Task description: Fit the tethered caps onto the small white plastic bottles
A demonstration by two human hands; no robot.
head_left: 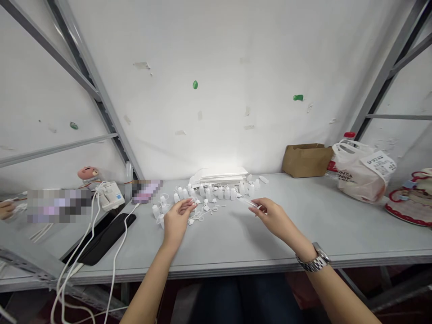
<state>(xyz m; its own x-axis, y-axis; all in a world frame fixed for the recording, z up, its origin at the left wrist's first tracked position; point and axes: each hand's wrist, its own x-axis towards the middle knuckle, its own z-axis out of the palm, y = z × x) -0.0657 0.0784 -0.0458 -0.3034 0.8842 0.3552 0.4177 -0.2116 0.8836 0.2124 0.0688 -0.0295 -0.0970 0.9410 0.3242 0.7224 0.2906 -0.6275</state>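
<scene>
Plastic piece (248, 202) juts leftward from the pinching right fingers (262, 202); left fingers (185, 205) curl, hold unclear.

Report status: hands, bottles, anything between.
Right hand pinching clear plastic piece. Left hand, hold unclear. Small translucent bottles clustered mostly beyond hands. White cords lying between hands.

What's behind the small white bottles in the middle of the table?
A stack of flat white pieces, then the white wall. The bottles cover the stack's lower front; anything hidden there can't be seen.
</scene>
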